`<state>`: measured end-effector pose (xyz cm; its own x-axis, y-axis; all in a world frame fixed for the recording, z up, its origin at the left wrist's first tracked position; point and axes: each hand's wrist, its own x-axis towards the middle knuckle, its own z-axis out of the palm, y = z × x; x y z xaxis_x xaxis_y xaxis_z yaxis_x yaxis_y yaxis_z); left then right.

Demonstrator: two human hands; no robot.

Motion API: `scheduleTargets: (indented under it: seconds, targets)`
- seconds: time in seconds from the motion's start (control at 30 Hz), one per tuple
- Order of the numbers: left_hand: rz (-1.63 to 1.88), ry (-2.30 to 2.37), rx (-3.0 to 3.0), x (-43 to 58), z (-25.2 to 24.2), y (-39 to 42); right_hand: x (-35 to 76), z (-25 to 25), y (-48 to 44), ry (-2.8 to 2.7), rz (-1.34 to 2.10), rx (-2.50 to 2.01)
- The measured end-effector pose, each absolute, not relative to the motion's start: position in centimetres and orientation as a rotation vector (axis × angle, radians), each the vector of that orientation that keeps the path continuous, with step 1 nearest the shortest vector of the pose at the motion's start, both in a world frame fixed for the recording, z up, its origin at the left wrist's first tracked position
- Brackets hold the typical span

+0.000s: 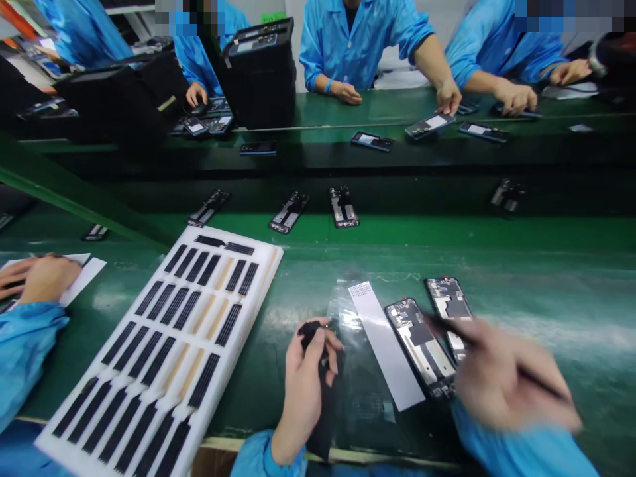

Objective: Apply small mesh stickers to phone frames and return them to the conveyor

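1. Your left hand (303, 391) has its fingers curled shut, pinching the top of a limp black strip (322, 424) that hangs toward you at 6 o'clock. The forearm rises from the table edge at about 7 o'clock.
2. Your right hand (511, 377) is blurred and partly closed around a slender dark tool (539, 374); you can't tell whether it's a stylus or tweezers. Its tip points to 10 o'clock.
3. The nearer open phone chassis (420, 348) lies at 2 o'clock from your left hand and 10 o'clock from your right, so your right hand is nearer. Its long axis runs from 11 to 5 o'clock. The tool tip is over its upper part, but contact is hard to tell.
4. A second phone chassis (450, 308) lies just beyond it, at 12 o'clock from your right hand.
5. A clear plastic film (348, 318) with a grey strip (382, 341) on it lies on the green table (556, 377), beside the nearer chassis.
6. A white foam tray (236, 371) of black strips sits at 9 o'clock from your left hand.
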<state>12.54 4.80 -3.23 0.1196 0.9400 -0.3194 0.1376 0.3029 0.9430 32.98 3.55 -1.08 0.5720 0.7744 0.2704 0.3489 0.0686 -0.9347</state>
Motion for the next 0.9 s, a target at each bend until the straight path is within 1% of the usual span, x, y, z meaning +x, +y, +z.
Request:
scheduleTargets:
  seconds: [0.03, 0.1, 0.2, 0.33, 0.53, 0.7, 0.9]
  targets:
    - [0.770, 1.355, 1.239, 12.4, -3.2, 5.7, 33.8, -1.2, 6.0, -0.944, 0.381, -1.527]
    - [0.637, 1.389, 1.520, 12.4, -3.2, 7.7, 34.7, -2.6, 11.1, -0.951, 0.810, -1.481]
    - [0.409, 1.440, 1.917, 13.3, -3.3, 10.4, 34.6, -6.0, 16.3, -0.955, 0.987, -1.460]
    - [0.105, 1.453, 2.287, 15.1, -3.6, 12.7, 34.4, -9.1, 17.1, -0.952, 1.061, -1.455]
    - [-0.217, 1.395, 2.571, 16.1, -4.4, 13.9, 35.0, -9.5, 16.3, -0.962, 1.141, -1.431]
    - [-0.315, 1.381, 2.647, 16.0, -4.7, 14.1, 35.1, -9.7, 16.3, -0.982, 1.150, -1.423]
    - [-0.327, 1.371, 2.637, 16.0, -4.8, 14.2, 35.0, -9.5, 16.1, -1.018, 1.143, -1.415]
